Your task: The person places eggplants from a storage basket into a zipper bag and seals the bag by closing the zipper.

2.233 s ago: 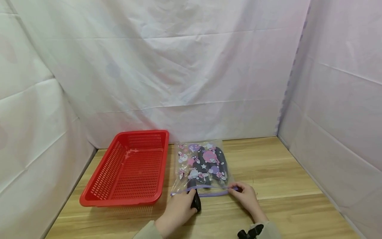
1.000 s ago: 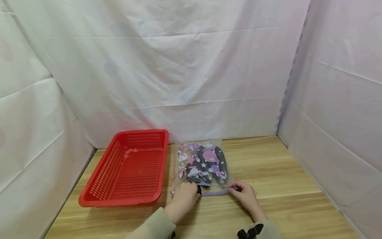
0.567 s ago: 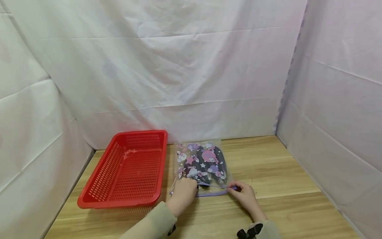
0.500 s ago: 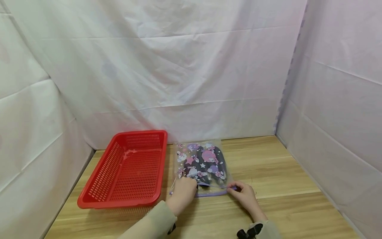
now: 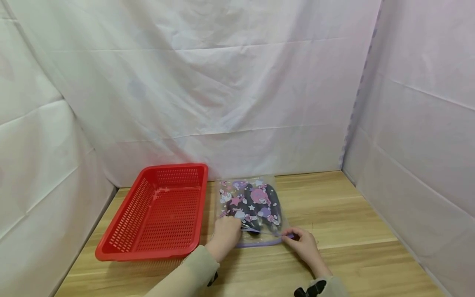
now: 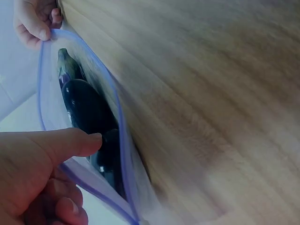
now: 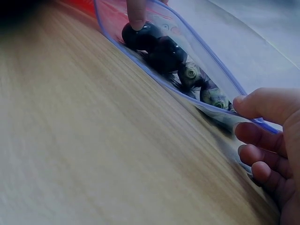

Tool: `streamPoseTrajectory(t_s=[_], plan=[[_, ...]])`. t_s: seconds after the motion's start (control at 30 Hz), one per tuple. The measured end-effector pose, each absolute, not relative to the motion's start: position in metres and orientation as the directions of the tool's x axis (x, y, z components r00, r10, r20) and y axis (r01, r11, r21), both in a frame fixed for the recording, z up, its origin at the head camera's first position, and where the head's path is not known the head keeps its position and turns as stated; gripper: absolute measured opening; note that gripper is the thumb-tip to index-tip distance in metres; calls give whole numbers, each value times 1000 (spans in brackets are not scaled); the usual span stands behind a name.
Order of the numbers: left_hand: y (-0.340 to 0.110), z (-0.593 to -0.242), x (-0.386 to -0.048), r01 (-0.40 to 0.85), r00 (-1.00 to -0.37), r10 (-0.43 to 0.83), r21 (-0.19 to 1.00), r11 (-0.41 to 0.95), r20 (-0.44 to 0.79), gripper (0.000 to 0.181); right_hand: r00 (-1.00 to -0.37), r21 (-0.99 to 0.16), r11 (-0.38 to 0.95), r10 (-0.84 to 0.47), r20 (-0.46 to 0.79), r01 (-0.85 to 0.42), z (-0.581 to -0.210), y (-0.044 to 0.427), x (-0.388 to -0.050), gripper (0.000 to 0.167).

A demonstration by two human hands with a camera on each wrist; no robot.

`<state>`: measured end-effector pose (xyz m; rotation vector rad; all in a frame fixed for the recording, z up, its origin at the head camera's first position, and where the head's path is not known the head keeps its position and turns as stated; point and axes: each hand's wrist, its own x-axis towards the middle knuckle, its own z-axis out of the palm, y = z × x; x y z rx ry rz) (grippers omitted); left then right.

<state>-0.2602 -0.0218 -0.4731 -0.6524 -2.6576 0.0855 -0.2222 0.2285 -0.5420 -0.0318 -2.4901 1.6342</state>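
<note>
A clear zip bag (image 5: 256,243) with a purple rim and pink, purple and white prints lies flat, its mouth towards the person. Several dark, glossy eggplants (image 6: 89,108) are inside. The left hand (image 5: 225,235) is at the left of the mouth; its thumb reaches in and touches the end of one eggplant (image 7: 140,36), while its other fingers curl outside the bag wall. At the mouth's right corner, the right hand (image 5: 304,247) pinches the rim between thumb and forefinger, other fingers loosely bent. Between the hands the rim gapes.
A red perforated basket (image 5: 168,252) with nothing in it stands left of the bag on the wooden table (image 5: 363,247). White cloth (image 5: 237,82) hangs behind the table and on both sides.
The left hand earlier gripped a dark eggplant at the mouth; the eggplant has gone into the bag and the hand has moved forward and slightly left. The right hand keeps its place.
</note>
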Motion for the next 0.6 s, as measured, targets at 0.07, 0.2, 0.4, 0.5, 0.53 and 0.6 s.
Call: streamPoseTrajectory(t_s=[0.07,0.2,0.4,0.5,0.53,0.6], plan=[[-23,-474,-261,434,-822,450,-129,892,348,17,-988,-912,406,107,112,-60,-542,228,-222,8],[-29,-475,-259,449,-840,450,-76,890,303,16,-987,-919,385,101,126,-78,-556,232,-225,8],[-40,-472,-250,417,-883,398,24,909,247,20,-984,-922,374,101,148,-100,-555,232,-225,8],[-44,-469,-244,384,-908,359,86,920,215,23,-983,-924,370,110,148,-97,-554,232,-225,8],[-46,-468,-242,369,-918,343,110,923,201,23,-982,-924,370,114,149,-97,-553,233,-225,8],[-49,-466,-237,339,-934,311,160,927,176,24,-981,-922,375,123,152,-96,-554,233,-225,7]])
